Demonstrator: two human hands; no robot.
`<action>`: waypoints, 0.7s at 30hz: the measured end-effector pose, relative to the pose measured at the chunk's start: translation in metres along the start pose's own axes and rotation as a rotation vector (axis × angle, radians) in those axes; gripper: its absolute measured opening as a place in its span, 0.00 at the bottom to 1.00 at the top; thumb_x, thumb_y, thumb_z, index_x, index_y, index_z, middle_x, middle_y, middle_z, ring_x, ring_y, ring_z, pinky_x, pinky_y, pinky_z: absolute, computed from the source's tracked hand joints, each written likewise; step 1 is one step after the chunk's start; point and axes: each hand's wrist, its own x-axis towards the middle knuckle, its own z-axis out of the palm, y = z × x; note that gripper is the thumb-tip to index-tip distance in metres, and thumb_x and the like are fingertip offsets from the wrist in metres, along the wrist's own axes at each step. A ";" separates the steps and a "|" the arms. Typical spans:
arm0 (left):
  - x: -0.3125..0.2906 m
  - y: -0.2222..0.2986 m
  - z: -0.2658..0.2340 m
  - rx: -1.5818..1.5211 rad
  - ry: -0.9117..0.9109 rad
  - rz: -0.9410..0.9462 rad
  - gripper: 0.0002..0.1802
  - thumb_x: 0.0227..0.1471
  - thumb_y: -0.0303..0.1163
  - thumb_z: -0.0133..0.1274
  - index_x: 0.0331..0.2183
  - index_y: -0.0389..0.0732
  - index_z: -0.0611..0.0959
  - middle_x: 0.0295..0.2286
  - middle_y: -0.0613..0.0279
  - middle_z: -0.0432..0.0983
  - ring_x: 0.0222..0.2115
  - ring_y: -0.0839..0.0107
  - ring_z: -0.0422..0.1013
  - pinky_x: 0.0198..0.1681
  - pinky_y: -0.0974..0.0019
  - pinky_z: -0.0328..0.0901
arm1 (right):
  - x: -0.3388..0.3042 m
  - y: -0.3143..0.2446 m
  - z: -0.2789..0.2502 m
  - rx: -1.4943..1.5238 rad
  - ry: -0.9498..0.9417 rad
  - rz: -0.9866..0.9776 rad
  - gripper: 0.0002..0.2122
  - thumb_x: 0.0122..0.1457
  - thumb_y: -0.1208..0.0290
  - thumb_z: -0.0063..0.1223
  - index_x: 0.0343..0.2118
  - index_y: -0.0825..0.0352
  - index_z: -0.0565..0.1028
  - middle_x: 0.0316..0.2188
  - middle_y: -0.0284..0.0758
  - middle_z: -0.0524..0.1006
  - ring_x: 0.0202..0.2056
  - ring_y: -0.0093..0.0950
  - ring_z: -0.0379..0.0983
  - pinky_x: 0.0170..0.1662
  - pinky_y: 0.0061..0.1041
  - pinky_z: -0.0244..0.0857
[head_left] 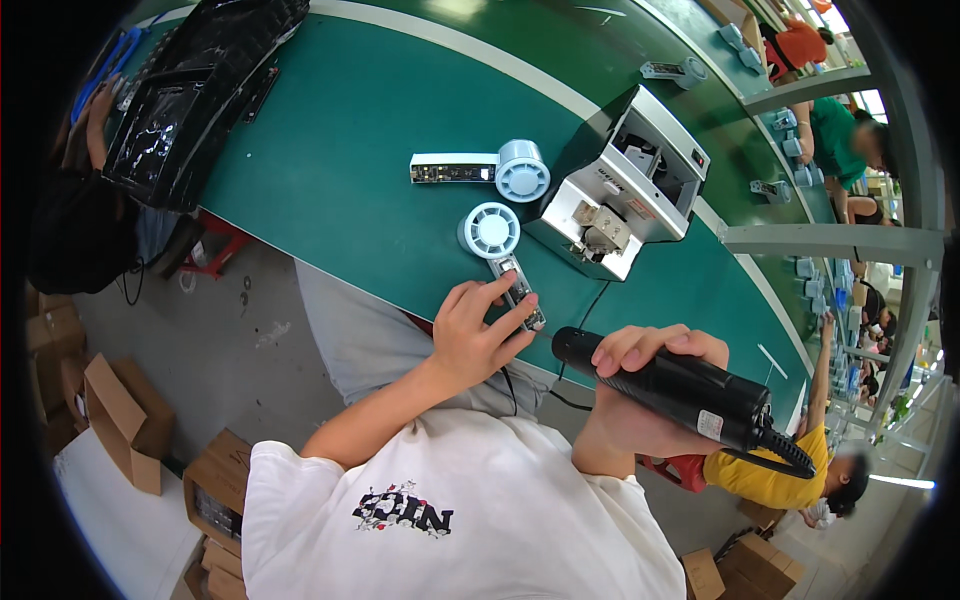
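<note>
Seemingly wired but uncovered, the fan near the tabletop's edge is pinched by the left hand, the right hand clamped round a screwdriver.

The near fan and far fan, toward 12 o'clock, are pale blue on a green tabletop. The corded tool at 4 o'clock is black; the shirt at 6 o'clock, white with a dark print

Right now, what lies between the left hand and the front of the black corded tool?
The head view shows the end of the nearer blue fan's handle between the left hand and the black corded tool; tool contact is unclear.
</note>
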 end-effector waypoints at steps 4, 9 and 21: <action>-0.001 0.000 -0.001 -0.002 -0.008 -0.002 0.23 0.40 0.37 0.66 0.43 0.50 0.86 0.47 0.58 0.75 0.30 0.68 0.72 0.42 0.59 0.68 | -0.001 0.002 -0.001 -0.041 -0.019 0.007 0.41 0.57 0.26 0.34 0.44 0.71 0.66 0.26 0.45 0.72 0.19 0.36 0.70 0.24 0.36 0.68; -0.002 -0.001 0.000 0.000 -0.016 -0.003 0.23 0.41 0.37 0.65 0.44 0.50 0.86 0.47 0.58 0.75 0.30 0.68 0.72 0.42 0.58 0.67 | -0.002 0.002 -0.001 -0.032 -0.067 -0.006 0.41 0.57 0.26 0.35 0.45 0.71 0.65 0.27 0.45 0.72 0.20 0.36 0.71 0.24 0.36 0.68; -0.004 -0.002 0.002 0.016 -0.021 -0.011 0.23 0.41 0.39 0.65 0.43 0.50 0.86 0.47 0.57 0.75 0.35 0.57 0.71 0.41 0.58 0.68 | -0.004 0.005 0.001 -0.062 -0.044 0.000 0.41 0.57 0.26 0.37 0.44 0.71 0.65 0.27 0.44 0.72 0.21 0.37 0.72 0.25 0.36 0.69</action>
